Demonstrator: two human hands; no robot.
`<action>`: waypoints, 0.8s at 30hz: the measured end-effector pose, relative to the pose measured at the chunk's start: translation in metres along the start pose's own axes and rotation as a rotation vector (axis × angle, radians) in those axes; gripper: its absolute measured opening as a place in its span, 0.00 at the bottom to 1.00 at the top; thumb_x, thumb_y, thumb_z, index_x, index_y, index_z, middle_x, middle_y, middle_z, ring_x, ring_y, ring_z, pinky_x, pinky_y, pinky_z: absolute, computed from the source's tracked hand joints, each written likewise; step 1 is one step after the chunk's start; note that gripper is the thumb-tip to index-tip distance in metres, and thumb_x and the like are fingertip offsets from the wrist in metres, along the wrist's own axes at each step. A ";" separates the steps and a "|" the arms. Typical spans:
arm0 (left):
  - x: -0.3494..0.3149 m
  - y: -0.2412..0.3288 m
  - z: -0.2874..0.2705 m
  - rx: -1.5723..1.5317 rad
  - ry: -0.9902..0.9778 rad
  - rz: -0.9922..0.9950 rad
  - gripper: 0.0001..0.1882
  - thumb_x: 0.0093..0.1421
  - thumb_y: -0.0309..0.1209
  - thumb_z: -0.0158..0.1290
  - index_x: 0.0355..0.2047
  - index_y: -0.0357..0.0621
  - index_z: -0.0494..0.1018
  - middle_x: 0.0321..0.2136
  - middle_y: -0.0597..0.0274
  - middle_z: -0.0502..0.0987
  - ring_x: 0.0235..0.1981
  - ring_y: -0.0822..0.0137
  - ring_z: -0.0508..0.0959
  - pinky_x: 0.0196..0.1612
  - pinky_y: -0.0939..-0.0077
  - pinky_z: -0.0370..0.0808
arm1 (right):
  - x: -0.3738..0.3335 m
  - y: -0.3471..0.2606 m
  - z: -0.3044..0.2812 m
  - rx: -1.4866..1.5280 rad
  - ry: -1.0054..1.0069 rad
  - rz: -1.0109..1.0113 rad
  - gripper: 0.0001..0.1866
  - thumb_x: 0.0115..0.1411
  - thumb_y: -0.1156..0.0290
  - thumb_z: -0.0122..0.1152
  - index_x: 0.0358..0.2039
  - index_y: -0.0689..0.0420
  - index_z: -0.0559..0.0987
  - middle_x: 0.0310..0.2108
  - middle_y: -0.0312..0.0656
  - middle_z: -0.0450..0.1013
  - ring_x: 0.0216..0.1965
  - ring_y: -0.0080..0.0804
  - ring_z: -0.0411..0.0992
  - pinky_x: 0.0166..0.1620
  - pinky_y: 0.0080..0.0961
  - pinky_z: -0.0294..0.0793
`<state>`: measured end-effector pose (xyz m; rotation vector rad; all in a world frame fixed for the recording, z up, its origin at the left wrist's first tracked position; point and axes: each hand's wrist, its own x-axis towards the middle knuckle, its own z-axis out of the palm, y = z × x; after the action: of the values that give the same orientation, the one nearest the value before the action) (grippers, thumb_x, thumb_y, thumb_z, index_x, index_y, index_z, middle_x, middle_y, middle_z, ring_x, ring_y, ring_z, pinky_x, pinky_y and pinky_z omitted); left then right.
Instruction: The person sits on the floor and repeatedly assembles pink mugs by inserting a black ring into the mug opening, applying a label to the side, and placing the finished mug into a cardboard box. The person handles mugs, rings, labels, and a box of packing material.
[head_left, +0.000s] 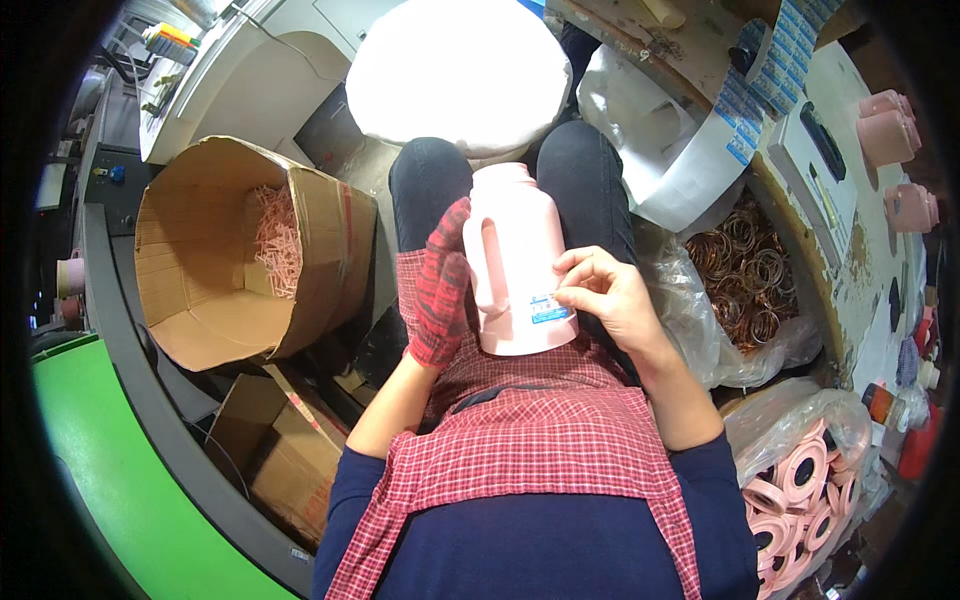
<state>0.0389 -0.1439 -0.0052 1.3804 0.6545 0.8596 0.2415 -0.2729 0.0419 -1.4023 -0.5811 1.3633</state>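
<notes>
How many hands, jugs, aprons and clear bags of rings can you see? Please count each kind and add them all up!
Hands: 2 (gloved left hand, bare right hand)
Jugs: 1 (pink jug)
Aprons: 1 (red checked apron)
Clear bags of rings: 2 (bag of metal rings, bag of pink rings)
Total: 6

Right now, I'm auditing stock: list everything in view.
jug: one, pink, lap
label: one, blue, jug's lower end
label strips: some, blue, upper right
boxes: at least two, brown, left
slivers: many, pink, upper box
bundle: one, white, top centre
wire rings: many, coppery, right
plastic rings: many, pink, lower right
pots: several, pink, right edge
table: one, pale, right
panel: one, green, lower left
apron: one, red, waist
left hand: one, red glove, jug's left
right hand: one, bare, at label
</notes>
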 end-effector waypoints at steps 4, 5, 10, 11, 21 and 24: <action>-0.022 0.007 0.004 -0.026 -0.056 -0.048 0.42 0.70 0.53 0.48 0.74 0.41 0.50 0.73 0.52 0.54 0.72 0.56 0.57 0.73 0.61 0.52 | -0.003 0.011 0.010 -0.079 0.045 -0.091 0.06 0.56 0.78 0.73 0.31 0.65 0.83 0.47 0.38 0.74 0.36 0.20 0.77 0.43 0.20 0.80; -0.025 0.008 0.005 -0.034 -0.057 -0.052 0.43 0.69 0.53 0.49 0.74 0.41 0.49 0.73 0.52 0.53 0.73 0.55 0.56 0.73 0.61 0.52 | -0.004 0.012 0.012 -0.040 0.036 -0.091 0.04 0.57 0.79 0.71 0.30 0.65 0.83 0.47 0.39 0.72 0.36 0.20 0.76 0.43 0.19 0.78; -0.032 0.008 0.009 0.041 -0.061 -0.107 0.54 0.61 0.53 0.60 0.75 0.40 0.43 0.74 0.49 0.50 0.74 0.53 0.53 0.73 0.61 0.52 | -0.006 0.015 0.016 -0.125 0.052 -0.175 0.05 0.56 0.79 0.72 0.30 0.65 0.83 0.47 0.38 0.71 0.35 0.20 0.76 0.41 0.18 0.78; -0.032 0.007 0.010 0.076 -0.045 -0.108 0.57 0.58 0.52 0.63 0.75 0.39 0.42 0.74 0.48 0.50 0.74 0.53 0.53 0.73 0.61 0.53 | -0.006 0.015 0.016 -0.134 0.044 -0.191 0.05 0.56 0.79 0.72 0.30 0.65 0.83 0.47 0.38 0.71 0.35 0.20 0.76 0.40 0.18 0.78; -0.024 0.007 -0.005 0.391 -0.235 -0.070 0.66 0.47 0.37 0.73 0.75 0.38 0.38 0.74 0.45 0.46 0.75 0.52 0.49 0.74 0.60 0.49 | -0.013 0.012 0.032 -0.551 0.172 -0.330 0.09 0.52 0.76 0.73 0.29 0.63 0.79 0.38 0.42 0.73 0.33 0.30 0.79 0.38 0.27 0.80; -0.012 0.010 -0.028 0.251 -0.379 -0.064 0.62 0.49 0.26 0.70 0.76 0.43 0.40 0.74 0.52 0.50 0.74 0.57 0.53 0.73 0.60 0.54 | -0.006 0.020 0.010 -0.686 0.270 -0.341 0.12 0.50 0.72 0.75 0.28 0.60 0.78 0.37 0.43 0.74 0.33 0.36 0.77 0.38 0.32 0.78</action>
<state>0.0078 -0.1382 0.0008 1.6843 0.5194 0.4554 0.2250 -0.2815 0.0282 -1.8801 -1.1103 0.7007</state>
